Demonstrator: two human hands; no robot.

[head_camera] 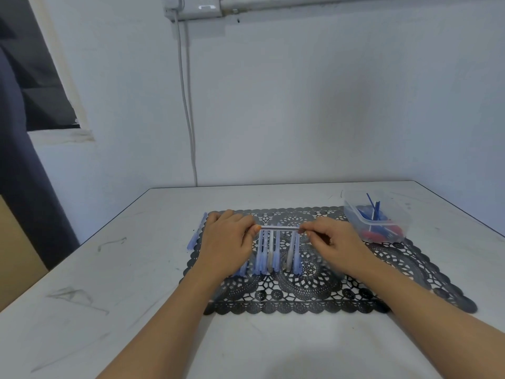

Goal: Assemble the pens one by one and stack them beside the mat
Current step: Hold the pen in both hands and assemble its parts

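Plastic pen (pixel 278 227) pinched between left hand (pixel 228 236), right hand (pixel 333 239)

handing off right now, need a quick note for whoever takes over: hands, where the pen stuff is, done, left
Hands: left hand pinches the left end of one pen, right hand its right end, level above the mat.
Things: a row of pen pieces lies on the mat under the hands; a clear tub of blue refills and red parts sits at its far right corner.
Done: at least one stacked pen beside the mat's left edge.
Left: finish the held pen, set it there, then the row.
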